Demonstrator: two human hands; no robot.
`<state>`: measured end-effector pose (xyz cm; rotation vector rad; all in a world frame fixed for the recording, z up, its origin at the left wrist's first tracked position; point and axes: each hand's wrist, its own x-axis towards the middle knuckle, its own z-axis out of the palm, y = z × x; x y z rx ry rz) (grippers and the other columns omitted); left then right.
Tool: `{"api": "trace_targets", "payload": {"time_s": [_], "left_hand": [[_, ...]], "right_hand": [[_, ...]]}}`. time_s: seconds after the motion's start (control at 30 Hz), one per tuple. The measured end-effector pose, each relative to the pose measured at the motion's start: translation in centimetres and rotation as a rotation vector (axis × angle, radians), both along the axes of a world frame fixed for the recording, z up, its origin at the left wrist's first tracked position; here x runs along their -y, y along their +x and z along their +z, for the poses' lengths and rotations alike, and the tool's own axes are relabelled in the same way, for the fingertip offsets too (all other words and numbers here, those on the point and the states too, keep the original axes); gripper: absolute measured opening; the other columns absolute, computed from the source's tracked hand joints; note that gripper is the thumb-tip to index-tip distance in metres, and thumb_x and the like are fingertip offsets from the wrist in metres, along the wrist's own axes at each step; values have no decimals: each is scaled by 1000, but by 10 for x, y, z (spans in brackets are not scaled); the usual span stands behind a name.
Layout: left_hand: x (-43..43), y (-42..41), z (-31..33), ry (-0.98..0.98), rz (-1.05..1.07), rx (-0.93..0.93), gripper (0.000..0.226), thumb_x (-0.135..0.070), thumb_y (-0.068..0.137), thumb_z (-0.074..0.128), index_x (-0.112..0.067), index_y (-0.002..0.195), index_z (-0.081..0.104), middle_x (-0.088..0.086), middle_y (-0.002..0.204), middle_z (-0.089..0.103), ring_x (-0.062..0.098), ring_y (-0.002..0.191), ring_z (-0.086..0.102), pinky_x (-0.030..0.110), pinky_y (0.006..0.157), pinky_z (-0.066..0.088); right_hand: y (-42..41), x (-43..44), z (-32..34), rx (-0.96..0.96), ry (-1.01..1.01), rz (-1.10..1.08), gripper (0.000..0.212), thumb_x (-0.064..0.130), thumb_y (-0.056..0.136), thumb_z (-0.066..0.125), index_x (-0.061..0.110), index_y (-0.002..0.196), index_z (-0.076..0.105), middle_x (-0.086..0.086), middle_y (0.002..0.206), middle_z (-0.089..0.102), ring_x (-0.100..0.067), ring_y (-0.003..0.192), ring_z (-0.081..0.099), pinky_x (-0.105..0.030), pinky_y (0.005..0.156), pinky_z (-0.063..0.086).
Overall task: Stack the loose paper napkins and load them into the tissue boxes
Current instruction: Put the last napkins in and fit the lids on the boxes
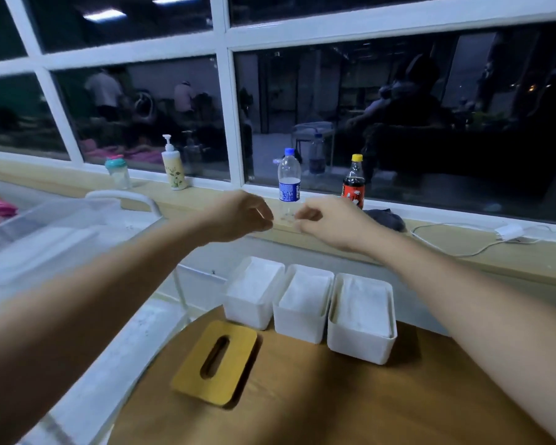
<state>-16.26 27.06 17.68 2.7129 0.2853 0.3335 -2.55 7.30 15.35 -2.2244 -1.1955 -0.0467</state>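
Three white tissue boxes stand side by side at the far edge of a wooden table point(334, 399): the left box point(254, 292), the middle box point(302, 303) and the right box point(361, 316). Each is lidless and holds white napkins. A tan wooden lid point(215, 361) with an oval slot lies flat in front of the left box. Both arms stretch out above the boxes. My left hand point(238, 216) and my right hand point(329, 221) hover near the windowsill with fingers curled, fingertips almost meeting. I see nothing held in either.
On the windowsill point(463, 261) stand a pump bottle point(173, 167), a small teal-capped jar point(118, 171), a clear water bottle point(289, 181), a cola bottle point(353, 181), a dark cloth point(385, 218) and a white charger cable point(463, 242). A clear plastic bin point(45, 232) sits at left.
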Motion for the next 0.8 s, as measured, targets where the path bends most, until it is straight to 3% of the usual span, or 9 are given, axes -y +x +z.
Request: {"api": "trace_targets", "payload": {"time_s": [0.1, 0.23, 0.37, 0.47, 0.57, 0.67, 0.8], "left_hand": [[-31, -44, 36, -14, 112, 70, 7, -29, 98, 76, -34, 98, 81, -11, 87, 81, 6, 85, 76, 29, 78, 58], [-76, -100, 65, -61, 243, 113, 11, -24, 99, 73, -30, 96, 82, -13, 89, 81, 2, 81, 78, 26, 70, 54], [-123, -151, 79, -71, 367, 142, 9, -25, 99, 75, -28, 95, 82, -12, 89, 82, 4, 82, 79, 28, 71, 56], [-158, -182, 76, -77, 446, 116, 8, -19, 98, 76, -24, 98, 82, -7, 89, 83, 8, 83, 80, 31, 74, 63], [-185, -203, 67, -72, 528, 34, 9, -22, 94, 82, -24, 103, 81, -1, 92, 82, 10, 84, 79, 25, 68, 59], [-208, -217, 55, -7, 601, -132, 27, -32, 89, 88, -26, 114, 79, 1, 100, 82, 17, 88, 78, 24, 64, 57], [-221, -220, 43, 84, 641, -368, 48, -37, 91, 85, -7, 127, 75, 11, 106, 81, 27, 90, 80, 27, 71, 61]], "right_hand": [[-31, -46, 27, -16, 78, 80, 9, 33, 94, 77, 28, 101, 79, 17, 93, 74, -2, 92, 68, -17, 79, 48], [-76, -104, 53, -32, 120, 180, 7, 34, 94, 75, 29, 98, 79, 15, 95, 76, -7, 96, 70, -26, 86, 55], [-122, -156, 68, -3, 113, 256, 9, 32, 95, 73, 28, 99, 79, 15, 98, 76, -8, 95, 69, -27, 81, 53], [-155, -192, 71, 29, 69, 310, 13, 31, 95, 73, 25, 103, 80, 10, 103, 76, -12, 98, 68, -29, 86, 53], [-182, -223, 70, 59, 19, 344, 16, 33, 95, 72, 25, 107, 79, 11, 105, 74, -14, 102, 67, -32, 89, 55], [-201, -247, 68, 73, -24, 374, 22, 34, 95, 71, 24, 114, 76, 9, 108, 73, -15, 105, 67, -34, 94, 56], [-212, -269, 65, 124, -88, 360, 28, 37, 94, 70, 27, 121, 73, 7, 118, 72, -18, 111, 64, -36, 98, 55]]}}
